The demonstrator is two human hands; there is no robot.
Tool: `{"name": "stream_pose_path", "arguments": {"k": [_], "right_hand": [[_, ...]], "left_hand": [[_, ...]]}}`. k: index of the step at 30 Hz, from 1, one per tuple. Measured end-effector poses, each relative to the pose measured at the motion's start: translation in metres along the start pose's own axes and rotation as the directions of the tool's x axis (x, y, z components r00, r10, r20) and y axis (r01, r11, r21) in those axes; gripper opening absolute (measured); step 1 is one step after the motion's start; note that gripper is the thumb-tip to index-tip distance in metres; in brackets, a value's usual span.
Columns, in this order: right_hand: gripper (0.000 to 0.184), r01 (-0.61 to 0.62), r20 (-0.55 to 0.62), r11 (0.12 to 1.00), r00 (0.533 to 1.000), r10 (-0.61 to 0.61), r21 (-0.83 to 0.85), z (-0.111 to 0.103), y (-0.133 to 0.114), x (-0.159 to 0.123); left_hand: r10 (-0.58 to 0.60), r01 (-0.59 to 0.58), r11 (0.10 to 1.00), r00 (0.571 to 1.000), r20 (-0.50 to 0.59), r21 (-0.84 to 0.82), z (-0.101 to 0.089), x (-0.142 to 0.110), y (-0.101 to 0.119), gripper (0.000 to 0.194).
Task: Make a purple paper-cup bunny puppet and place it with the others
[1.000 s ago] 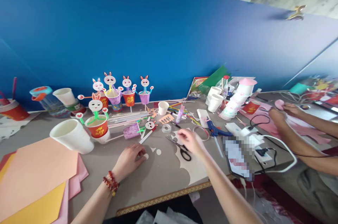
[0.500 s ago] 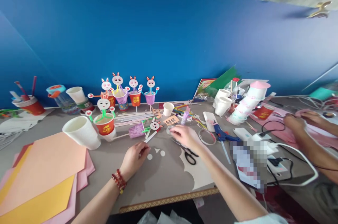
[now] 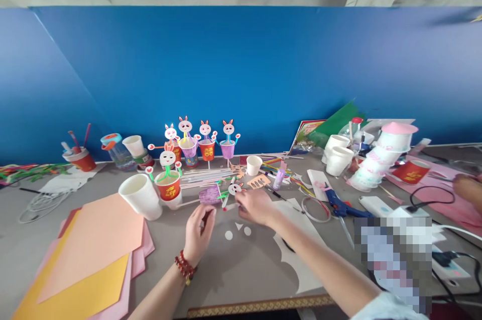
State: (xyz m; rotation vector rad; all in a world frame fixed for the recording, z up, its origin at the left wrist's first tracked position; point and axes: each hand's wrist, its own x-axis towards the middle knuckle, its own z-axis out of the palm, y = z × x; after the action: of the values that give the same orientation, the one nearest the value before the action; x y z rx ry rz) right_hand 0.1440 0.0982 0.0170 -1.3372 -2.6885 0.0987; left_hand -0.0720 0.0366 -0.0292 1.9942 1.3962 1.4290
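Observation:
My right hand [image 3: 256, 207], a little blurred, has its fingers bent down together beside the white rabbit head [image 3: 234, 189] of a lying cup puppet. What its fingertips hold, if anything, is hidden. My left hand [image 3: 199, 232] is half curled with a gap between thumb and fingers, and nothing shows in it. It lies just in front of the puppet's purple paper cup [image 3: 209, 195]. Two white paper circles [image 3: 228, 235] and a small paper triangle [image 3: 239, 226] lie on the table between my hands. Scissors [image 3: 288, 245] are mostly covered by my right forearm.
Rabbit cup puppets [image 3: 169, 184] stand at the back left beside a large white cup [image 3: 141, 197]. Coloured paper sheets [image 3: 101, 239] fill the left front. To the right are a blue glue gun [image 3: 344, 206], a cup tower [image 3: 380, 156], cables and another person's hand [image 3: 467, 192].
My right hand has shifted left, from a small round item toward the rabbit head. My left hand has turned more upright near the purple cup. The camera view has tilted up and turned left.

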Motion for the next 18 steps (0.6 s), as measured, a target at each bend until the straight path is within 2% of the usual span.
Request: {"name": "stream_pose_path", "arguments": {"k": [1,2,3,5,6,8,9,11,14,16,18], "right_hand": [[0.011,-0.018,-0.048,0.998,0.999,0.021,0.06,-0.004,0.002,-0.009],[0.007,-0.041,-0.15,0.966,0.985,0.082,0.255,-0.007,0.002,-0.018],[0.002,-0.03,-0.219,0.888,0.965,0.146,0.459,-0.008,0.0,-0.026],[0.009,0.034,-0.243,0.617,0.935,0.258,0.786,-0.004,-0.009,-0.041],[0.011,0.052,-0.213,0.473,0.932,0.294,0.88,0.0,-0.016,-0.047],[0.012,0.048,-0.138,0.252,0.926,0.351,0.967,0.009,-0.028,-0.055],[0.013,0.037,-0.104,0.188,0.925,0.365,0.982,0.012,-0.034,-0.058],[0.018,0.007,-0.058,0.147,0.935,0.351,0.989,0.016,-0.04,-0.061],[0.033,-0.002,-0.049,0.162,0.949,0.311,0.987,0.014,-0.044,-0.064],[0.041,0.023,-0.064,0.132,0.946,0.317,0.991,0.009,-0.048,-0.067],[0.042,0.048,-0.071,0.077,0.943,0.326,0.996,0.004,-0.056,-0.071]], "left_hand": [[0.025,-0.025,1.0,1.0,0.01,-0.012,-0.001,0.0,0.002,0.018],[0.056,-0.055,0.998,0.997,0.047,-0.022,0.0,0.0,0.005,0.02],[0.095,-0.093,0.995,0.99,0.108,-0.029,0.0,0.0,0.008,0.024],[0.178,-0.175,0.984,0.949,0.26,-0.035,0.004,-0.001,0.016,0.028],[0.212,-0.212,0.977,0.922,0.325,-0.034,0.006,-0.002,0.021,0.025],[0.233,-0.251,0.968,0.885,0.402,-0.01,0.011,-0.004,0.03,0.024],[0.231,-0.26,0.966,0.874,0.427,0.009,0.013,-0.005,0.033,0.026],[0.212,-0.264,0.963,0.86,0.464,0.049,0.014,-0.007,0.039,0.029],[0.153,-0.187,0.982,0.833,0.532,0.011,0.009,-0.009,0.049,0.031],[0.091,-0.026,0.993,0.8,0.594,-0.118,0.003,-0.008,0.058,0.035],[0.055,0.172,0.945,0.752,0.657,-0.277,-0.003,-0.005,0.071,0.041]]}}
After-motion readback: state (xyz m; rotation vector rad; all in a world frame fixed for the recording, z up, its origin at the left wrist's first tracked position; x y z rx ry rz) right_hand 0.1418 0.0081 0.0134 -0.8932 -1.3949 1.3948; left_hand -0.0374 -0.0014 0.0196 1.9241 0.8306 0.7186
